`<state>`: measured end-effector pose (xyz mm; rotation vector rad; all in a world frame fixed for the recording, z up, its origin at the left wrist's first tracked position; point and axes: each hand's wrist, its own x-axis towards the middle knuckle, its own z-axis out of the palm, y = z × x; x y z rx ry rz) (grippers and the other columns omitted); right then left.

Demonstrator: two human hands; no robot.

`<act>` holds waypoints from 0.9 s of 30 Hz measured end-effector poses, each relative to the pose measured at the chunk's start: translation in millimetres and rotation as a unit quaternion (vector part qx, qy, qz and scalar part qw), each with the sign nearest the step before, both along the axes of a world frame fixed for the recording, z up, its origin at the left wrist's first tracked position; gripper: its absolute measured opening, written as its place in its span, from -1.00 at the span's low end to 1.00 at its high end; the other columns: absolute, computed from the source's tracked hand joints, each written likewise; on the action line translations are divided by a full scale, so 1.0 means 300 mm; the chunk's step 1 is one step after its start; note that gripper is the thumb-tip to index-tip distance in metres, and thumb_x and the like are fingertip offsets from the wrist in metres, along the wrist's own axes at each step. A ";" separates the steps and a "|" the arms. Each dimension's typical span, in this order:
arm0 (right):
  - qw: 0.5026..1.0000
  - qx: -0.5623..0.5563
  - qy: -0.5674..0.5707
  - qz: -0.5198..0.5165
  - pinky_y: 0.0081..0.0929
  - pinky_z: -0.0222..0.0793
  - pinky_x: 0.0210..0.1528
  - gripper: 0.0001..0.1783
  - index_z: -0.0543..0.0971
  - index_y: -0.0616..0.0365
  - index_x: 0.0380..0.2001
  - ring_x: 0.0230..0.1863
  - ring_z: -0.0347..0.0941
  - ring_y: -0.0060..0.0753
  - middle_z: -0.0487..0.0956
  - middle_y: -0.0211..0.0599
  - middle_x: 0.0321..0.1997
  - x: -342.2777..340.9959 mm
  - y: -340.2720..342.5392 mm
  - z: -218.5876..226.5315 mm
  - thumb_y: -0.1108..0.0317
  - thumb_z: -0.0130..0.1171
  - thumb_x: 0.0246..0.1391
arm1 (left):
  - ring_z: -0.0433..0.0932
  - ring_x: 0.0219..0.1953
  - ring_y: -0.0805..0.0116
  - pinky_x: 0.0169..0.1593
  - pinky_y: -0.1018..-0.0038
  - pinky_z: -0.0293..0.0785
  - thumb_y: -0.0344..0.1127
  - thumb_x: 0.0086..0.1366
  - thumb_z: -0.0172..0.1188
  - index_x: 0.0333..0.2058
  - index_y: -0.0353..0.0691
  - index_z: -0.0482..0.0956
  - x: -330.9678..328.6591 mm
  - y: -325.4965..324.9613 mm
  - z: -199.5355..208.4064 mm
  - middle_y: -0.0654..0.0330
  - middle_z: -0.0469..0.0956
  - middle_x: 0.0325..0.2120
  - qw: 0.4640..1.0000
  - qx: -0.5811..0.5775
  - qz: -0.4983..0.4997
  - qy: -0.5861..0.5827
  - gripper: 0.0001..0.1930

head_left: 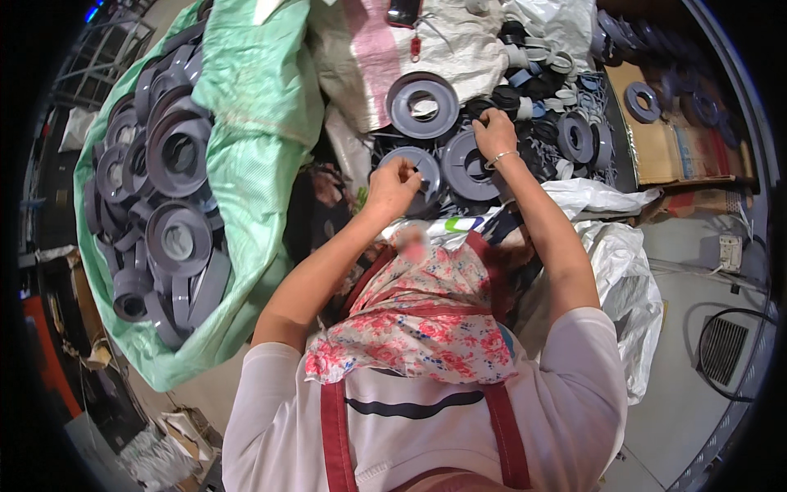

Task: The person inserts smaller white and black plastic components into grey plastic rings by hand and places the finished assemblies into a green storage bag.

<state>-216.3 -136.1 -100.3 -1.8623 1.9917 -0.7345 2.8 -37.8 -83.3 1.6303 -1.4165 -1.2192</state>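
Both hands are held over grey rings, close in front of the body. Right ring (456,172): upper-right rim covered by the right hand (497,138); fingers bent, tips turned down at the rim. Left ring (431,170): partly hidden by the left hand (393,189); thumb and fingers drawn together above it. Whether anything is pinched by either hand can't be told. The two rings are set side by side, near each other; upper ring (401,104) is laid flat beyond them, partly on the white sack (459,49).

Reach to the right is crowded: black bits (543,87) and white bits (562,62) are heaped past the right hand, and another ring (575,137) is tilted among them. Farther right, loose rings (642,102) are laid on cardboard (652,156). Left side is taken up by the green sack (258,123), packed with grey parts (176,156).

Phone (404,11) and red tag (416,49) are left on the white sack, well clear of the hands. Lap is covered by a floral apron (410,328); white plastic (619,271) is bunched by the right arm.
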 end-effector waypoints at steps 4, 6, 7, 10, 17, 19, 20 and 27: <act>0.996 0.020 0.041 -0.083 -0.19 0.34 -0.06 -0.50 0.45 0.26 -0.19 -0.13 0.40 0.08 0.47 0.08 -0.20 -0.124 -0.164 -0.057 0.22 0.25 -0.23 | 0.47 -0.25 0.22 -0.15 0.37 0.39 -0.24 -0.04 0.29 -0.23 -0.44 0.42 -0.047 -0.193 -0.097 -0.02 0.46 -0.25 0.980 -0.120 0.133 -0.087 -0.55; 0.989 0.129 0.024 -0.075 -0.21 0.32 -0.01 -0.36 0.43 0.34 -0.18 -0.06 0.39 0.10 0.45 0.16 -0.11 -0.179 -0.238 -0.080 0.10 0.31 -0.29 | 0.44 -0.31 0.25 -0.19 0.38 0.38 -0.17 -0.04 0.31 -0.23 -0.46 0.40 -0.061 -0.291 -0.063 0.03 0.45 -0.30 0.953 0.110 0.278 0.041 -0.50; 0.983 0.174 0.044 -0.032 -0.23 0.30 0.02 -0.30 0.41 0.37 -0.15 -0.02 0.37 0.08 0.42 0.18 -0.06 -0.142 -0.252 -0.077 0.05 0.32 -0.31 | 0.40 -0.38 0.33 -0.25 0.41 0.37 -0.16 0.00 0.29 -0.21 -0.41 0.39 -0.016 -0.331 -0.202 0.13 0.43 -0.37 0.953 0.120 0.271 0.057 -0.51; 0.946 0.302 0.114 0.027 -0.28 0.28 0.08 -0.11 0.34 0.34 0.00 0.05 0.34 0.02 0.33 0.15 0.07 -0.090 -0.290 -0.117 -0.05 0.35 -0.35 | 0.37 -0.43 0.37 -0.30 0.45 0.36 -0.18 0.06 0.24 -0.24 -0.36 0.41 0.008 -0.410 -0.360 0.19 0.41 -0.45 0.917 0.272 0.218 0.194 -0.61; 0.979 0.197 -0.046 0.032 -0.33 0.16 0.15 -0.08 0.26 0.33 0.08 0.14 0.22 -0.01 0.31 0.18 0.06 -0.079 -0.204 -0.009 0.09 0.30 -0.41 | 0.48 -0.44 0.38 -0.35 0.44 0.40 -0.48 0.04 0.05 -0.36 -0.31 0.47 0.018 -0.407 -0.256 0.17 0.49 -0.45 0.877 0.192 0.249 0.365 -0.85; 0.975 0.123 -0.155 0.104 -0.37 0.13 0.16 -0.03 0.22 0.35 0.09 0.15 0.19 0.04 0.27 0.23 0.08 -0.071 -0.143 0.035 0.12 0.29 -0.46 | 0.50 -0.35 0.37 -0.29 0.42 0.41 -0.46 0.06 0.04 -0.29 -0.33 0.46 0.016 -0.354 -0.179 0.14 0.51 -0.37 0.949 0.097 0.175 0.243 -0.81; 0.977 0.057 -0.144 0.148 -0.41 0.20 0.09 -0.05 0.22 0.24 0.13 0.03 0.31 -0.02 0.34 0.16 0.00 -0.032 -0.087 0.101 0.19 0.31 -0.45 | 0.50 -0.31 0.36 -0.27 0.41 0.42 -0.46 0.07 0.04 -0.26 -0.34 0.45 0.017 -0.319 -0.124 0.12 0.51 -0.33 0.974 0.046 0.136 0.177 -0.78; 0.949 0.011 -0.050 0.312 -0.29 0.25 -0.01 -0.17 0.22 0.24 -0.02 -0.09 0.26 0.06 0.27 0.02 -0.17 0.165 0.153 0.269 0.24 0.35 -0.44 | 0.49 -0.25 0.40 -0.15 0.46 0.44 -0.41 0.13 0.10 -0.09 -0.39 0.34 0.038 -0.019 0.189 0.15 0.48 -0.24 0.903 0.081 0.008 0.421 -0.64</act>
